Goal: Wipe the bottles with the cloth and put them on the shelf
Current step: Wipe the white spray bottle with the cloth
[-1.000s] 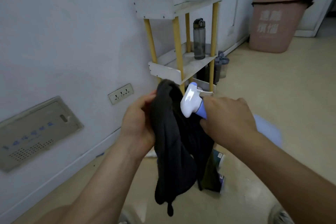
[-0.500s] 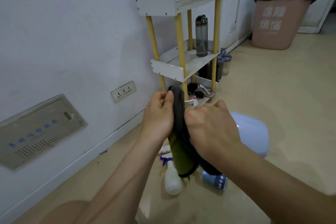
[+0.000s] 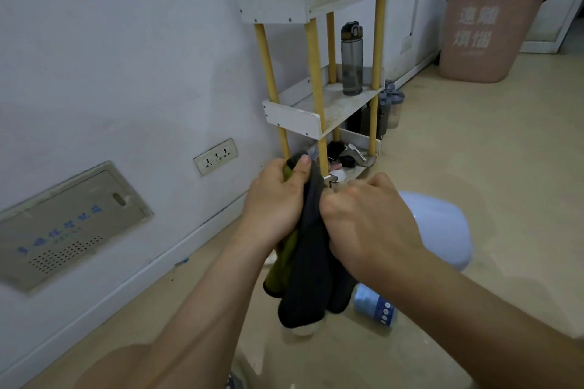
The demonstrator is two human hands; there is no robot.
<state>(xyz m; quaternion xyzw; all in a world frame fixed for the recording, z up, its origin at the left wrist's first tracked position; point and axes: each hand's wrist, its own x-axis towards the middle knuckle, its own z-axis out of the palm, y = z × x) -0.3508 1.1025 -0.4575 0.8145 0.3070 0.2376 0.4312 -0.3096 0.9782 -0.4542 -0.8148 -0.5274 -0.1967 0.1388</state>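
Shelf (image 3: pixel 295 121): three white tiers on yellow posts, standing against the wall.
Middle tier: one grey water bottle (image 3: pixel 351 60), upright, lid on, at the far end.
Bottom tier: a jumble of dark items and a spoon (image 3: pixel 357 150); I can't make out the rest.
Behind the shelf: dark bottles on the floor, with two lidded shaker cups (image 3: pixel 392 104) just beside them.
Pink bin (image 3: pixel 493 19): lid closed, well apart in the far corner.
Green bottle (image 3: pixel 286 256): up in front of you, below the bottom tier. Its long axis is near upright, top end up by your thumb, base pointing down at the floor and leaning a little left.
Cloth (image 3: pixel 311 262): dark, draped over the bottle's right side and hanging past its base.
Left hand (image 3: pixel 278 199): fingers curled round the bottle's upper part, thumb pressed on the cloth at the top.
Right hand (image 3: pixel 369 218): fingers curled tight, bunching the cloth against the bottle.
Floor below: a blue-labelled bottle (image 3: pixel 374 303) lying on its side, and a white rounded object (image 3: pixel 301 329) peeking out under the cloth.
Pale blue rounded object (image 3: pixel 442 227): on the floor beyond your right wrist.
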